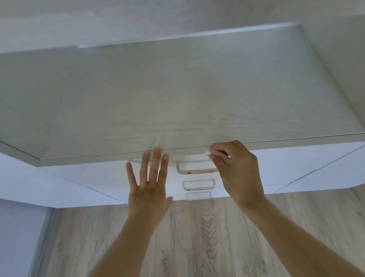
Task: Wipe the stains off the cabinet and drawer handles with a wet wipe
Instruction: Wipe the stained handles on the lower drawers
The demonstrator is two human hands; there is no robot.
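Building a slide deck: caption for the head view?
Right hand brings a wet wipe to the stained top drawer handle; left hand open.

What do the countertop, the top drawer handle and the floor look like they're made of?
Countertop: probably pale wood-grain laminate, matt, with a printed-looking grain and a thin square edge. Top drawer handle: white, smooth, possibly painted metal or plastic, with orange stains on its bar. Floor: grey-brown wood-look planks, likely laminate or vinyl.
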